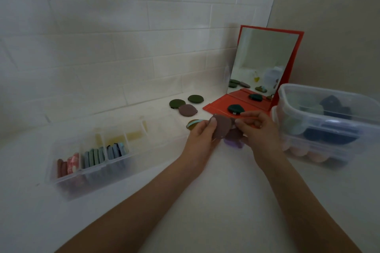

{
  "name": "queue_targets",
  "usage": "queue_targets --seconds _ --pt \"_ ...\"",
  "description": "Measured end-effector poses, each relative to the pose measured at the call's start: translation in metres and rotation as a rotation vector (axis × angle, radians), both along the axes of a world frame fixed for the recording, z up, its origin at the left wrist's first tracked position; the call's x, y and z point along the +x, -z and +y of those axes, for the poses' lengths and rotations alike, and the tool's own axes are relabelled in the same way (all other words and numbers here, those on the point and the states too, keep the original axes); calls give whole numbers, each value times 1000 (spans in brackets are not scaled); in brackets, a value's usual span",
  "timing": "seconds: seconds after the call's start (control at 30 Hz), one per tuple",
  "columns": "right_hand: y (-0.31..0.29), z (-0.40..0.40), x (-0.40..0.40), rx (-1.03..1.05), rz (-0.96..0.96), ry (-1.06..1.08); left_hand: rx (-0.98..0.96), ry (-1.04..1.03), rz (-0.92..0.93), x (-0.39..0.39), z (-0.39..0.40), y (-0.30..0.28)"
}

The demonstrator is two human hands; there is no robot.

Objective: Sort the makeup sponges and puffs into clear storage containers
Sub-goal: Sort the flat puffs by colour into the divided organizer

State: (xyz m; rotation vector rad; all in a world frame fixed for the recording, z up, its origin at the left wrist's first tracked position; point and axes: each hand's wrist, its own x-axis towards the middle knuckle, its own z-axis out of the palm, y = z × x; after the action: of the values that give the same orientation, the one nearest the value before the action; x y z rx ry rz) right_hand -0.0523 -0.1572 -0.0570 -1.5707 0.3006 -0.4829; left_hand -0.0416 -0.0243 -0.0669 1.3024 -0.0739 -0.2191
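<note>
Centrally, left hand [202,132] and right hand [256,127] pinching mauve puff [221,127] (white counter [216,201] bare below), divided organizer [92,162] left

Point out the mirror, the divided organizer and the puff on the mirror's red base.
mirror [265,55], head view, middle of the glass
organizer [115,151], head view, a divider wall
dark green puff [236,108], head view, its top face

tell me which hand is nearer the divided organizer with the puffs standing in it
Left. The left hand holds a mauve puff just right of the divided organizer; the right hand is farther right, by the stacked tubs.
</note>
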Motion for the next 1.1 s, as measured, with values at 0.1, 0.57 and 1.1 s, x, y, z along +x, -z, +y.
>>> queue_targets --seconds 0.1,0.57,1.1 --pt "-1 7 -1 89 15 -81 -60 63 43 -1 -1 2" --pt "-5 56 90 -529 -30 -320 328 -442 -72 -2 2 3" --pt "8 53 101 115 -70 -304 274 -477 -18 -2 2 1"
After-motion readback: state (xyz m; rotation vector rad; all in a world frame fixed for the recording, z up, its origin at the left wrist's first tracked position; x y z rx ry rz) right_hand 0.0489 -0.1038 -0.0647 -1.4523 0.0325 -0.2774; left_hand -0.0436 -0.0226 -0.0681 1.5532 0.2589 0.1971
